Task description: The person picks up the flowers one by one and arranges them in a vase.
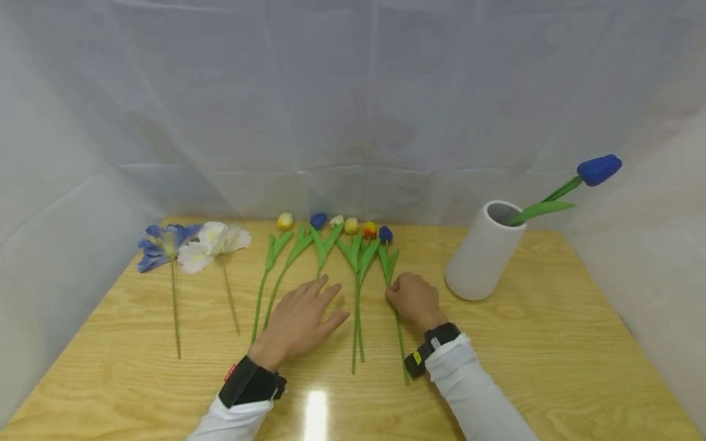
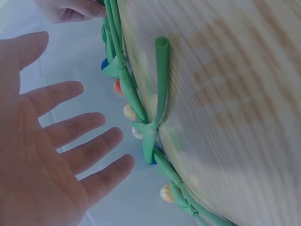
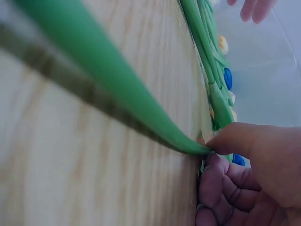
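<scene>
At the right end of a row of artificial tulips, my right hand (image 1: 415,300) pinches the stem of a blue tulip (image 1: 385,235) between thumb and fingertips. The right wrist view shows that green stem (image 3: 141,101) running into the pinch, close to the wood. My left hand (image 1: 300,315) hovers over the stems in the middle of the row, fingers straight and spread, holding nothing. Under it lie a white tulip (image 1: 337,220) and another blue tulip (image 1: 318,221). Between the hands are a yellow tulip (image 1: 351,226) and a red-orange tulip (image 1: 369,231).
A white vase (image 1: 480,263) stands at the right with one blue tulip (image 1: 599,170) leaning out of it. A yellow-white tulip (image 1: 285,221) lies at the row's left end. Farther left are a purple-blue flower (image 1: 168,244) and a white flower (image 1: 214,244) on the wooden table (image 1: 557,343).
</scene>
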A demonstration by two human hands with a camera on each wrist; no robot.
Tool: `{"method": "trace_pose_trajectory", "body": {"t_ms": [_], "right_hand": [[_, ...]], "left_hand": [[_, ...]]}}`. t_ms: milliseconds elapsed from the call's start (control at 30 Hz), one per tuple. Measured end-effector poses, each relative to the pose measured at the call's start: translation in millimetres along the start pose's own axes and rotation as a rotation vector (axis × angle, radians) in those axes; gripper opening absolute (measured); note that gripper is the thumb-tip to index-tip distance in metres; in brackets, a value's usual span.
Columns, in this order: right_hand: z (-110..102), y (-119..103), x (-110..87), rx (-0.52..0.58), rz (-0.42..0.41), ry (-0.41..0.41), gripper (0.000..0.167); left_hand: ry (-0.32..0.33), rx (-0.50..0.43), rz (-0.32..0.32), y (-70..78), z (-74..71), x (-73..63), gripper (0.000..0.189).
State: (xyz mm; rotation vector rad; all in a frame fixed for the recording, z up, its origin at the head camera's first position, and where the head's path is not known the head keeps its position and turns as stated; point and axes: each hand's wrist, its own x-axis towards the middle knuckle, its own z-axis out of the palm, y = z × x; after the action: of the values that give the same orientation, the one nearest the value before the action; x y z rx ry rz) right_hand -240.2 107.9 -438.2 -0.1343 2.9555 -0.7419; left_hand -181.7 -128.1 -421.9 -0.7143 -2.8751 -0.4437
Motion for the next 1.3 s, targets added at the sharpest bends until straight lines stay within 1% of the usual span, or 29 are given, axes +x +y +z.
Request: {"method": "trace_pose_trajectory", "body": {"t_ms": [133, 267, 333, 433, 567, 700, 900, 1100, 1300], "right_hand": [[1, 4, -1.2, 0.041, 0.001, 0.001, 0.035], [-3, 9, -3.5, 0.088, 0.0, 0.035, 0.019], [-7, 11, -5.6, 0.108, 0.002, 0.062, 0.015], [-15, 12, -9.6, 0.141, -0.006, 0.098, 0.016], [-27, 12, -14.9, 0.146, -0.015, 0.155, 0.017], [-40, 10, -19.4, 0.145, -0.018, 0.204, 0.019], [-60, 6, -30.7, 0.179, -0.084, 0.277, 0.021], [-75, 4, -42.6, 0.202, -0.129, 0.329, 0.023], [-86, 4, -52.5, 0.223, -0.131, 0.352, 0.023]], "left_hand": [[0.005, -0.016, 0.003, -0.3, 0.9, -0.5, 0.056], [0.002, -0.024, 0.004, -0.7, 0.8, -0.8, 0.056], [-0.002, -0.025, 0.005, -0.1, -0.4, -1.0, 0.057], [-0.006, -0.02, 0.011, 1.9, -2.6, -1.3, 0.057], [-0.006, -0.021, 0.02, 5.2, -5.7, -1.9, 0.058], [0.01, -0.03, 0.039, 8.5, -8.5, -2.3, 0.057], [0.041, -0.027, 0.079, 16.0, -13.8, -1.9, 0.058], [0.078, -0.008, 0.113, 23.7, -19.3, -0.7, 0.057], [0.106, -0.005, 0.147, 30.3, -24.4, 0.7, 0.056]]}}
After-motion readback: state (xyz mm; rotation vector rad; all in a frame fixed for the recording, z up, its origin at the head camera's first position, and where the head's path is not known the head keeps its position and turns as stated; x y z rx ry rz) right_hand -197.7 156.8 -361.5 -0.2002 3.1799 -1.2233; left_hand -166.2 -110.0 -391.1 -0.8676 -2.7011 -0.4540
